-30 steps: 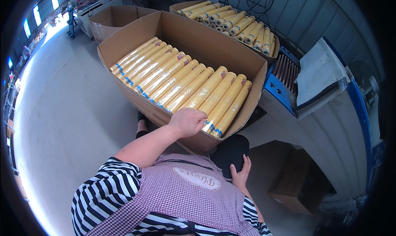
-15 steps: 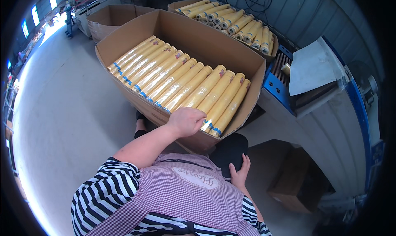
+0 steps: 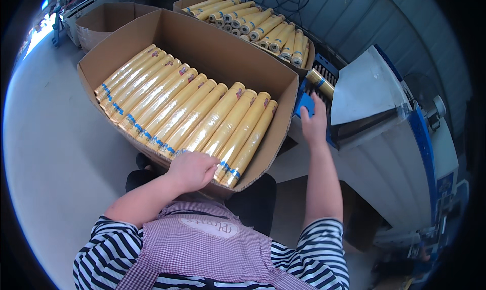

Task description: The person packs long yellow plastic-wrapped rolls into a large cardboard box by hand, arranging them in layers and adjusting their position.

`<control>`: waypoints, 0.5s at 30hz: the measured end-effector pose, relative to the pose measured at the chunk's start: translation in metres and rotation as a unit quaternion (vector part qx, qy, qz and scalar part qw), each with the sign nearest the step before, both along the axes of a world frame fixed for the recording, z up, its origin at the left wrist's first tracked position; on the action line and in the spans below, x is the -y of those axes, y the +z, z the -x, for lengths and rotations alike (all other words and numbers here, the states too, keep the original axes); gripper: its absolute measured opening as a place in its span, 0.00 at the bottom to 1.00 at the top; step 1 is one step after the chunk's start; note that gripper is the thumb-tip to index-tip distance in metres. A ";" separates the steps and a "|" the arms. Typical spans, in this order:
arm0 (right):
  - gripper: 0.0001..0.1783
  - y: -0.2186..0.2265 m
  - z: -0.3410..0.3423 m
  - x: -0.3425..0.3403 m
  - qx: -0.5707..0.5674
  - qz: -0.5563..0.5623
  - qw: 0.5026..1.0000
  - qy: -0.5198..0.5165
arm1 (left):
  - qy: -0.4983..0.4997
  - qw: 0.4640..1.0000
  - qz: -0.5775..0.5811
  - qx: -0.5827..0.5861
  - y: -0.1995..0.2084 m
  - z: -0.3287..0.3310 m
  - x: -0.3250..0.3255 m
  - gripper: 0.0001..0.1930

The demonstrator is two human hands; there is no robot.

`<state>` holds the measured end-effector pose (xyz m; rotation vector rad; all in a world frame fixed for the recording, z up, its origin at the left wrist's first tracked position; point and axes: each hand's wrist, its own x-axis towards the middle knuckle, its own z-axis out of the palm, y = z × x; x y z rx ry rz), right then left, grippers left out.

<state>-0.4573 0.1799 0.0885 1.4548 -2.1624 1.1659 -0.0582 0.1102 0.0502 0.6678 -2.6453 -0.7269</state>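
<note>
Here, left hand point(image 3: 192, 169) curled at box point(image 3: 223, 52), grip unclear; right hand point(image 3: 315, 122) open near tube point(image 3: 322, 84).

Daylight glares at upper left, yellow tubes point(image 3: 192, 119) gleam, and the dim lower right seems blurred.

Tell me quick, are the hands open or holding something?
Left hand: fingers curled at the big box's near edge; whether it grips anything cannot be told.
Right hand: open and empty, near a yellow tube.
</note>
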 end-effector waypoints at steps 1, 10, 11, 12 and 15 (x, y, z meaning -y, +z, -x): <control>0.33 0.003 0.043 0.025 -0.008 -0.028 0.999 -0.033 | -0.015 1.000 -0.001 0.005 0.000 0.002 0.002 0.12; 0.46 0.003 0.243 0.106 -0.124 -0.387 0.857 -0.316 | -0.143 0.975 -0.164 0.034 0.010 -0.006 0.033 0.18; 0.45 0.006 0.248 0.114 -0.095 -0.435 0.827 -0.343 | -0.158 0.972 -0.173 0.026 0.008 -0.006 0.036 0.19; 0.42 0.013 0.260 0.112 -0.086 -0.461 0.818 -0.334 | -0.183 0.966 -0.179 0.020 0.007 -0.005 0.041 0.20; 0.34 0.019 0.248 0.129 -0.130 -0.438 0.848 -0.268 | -0.211 0.964 -0.160 -0.033 -0.010 -0.001 0.048 0.24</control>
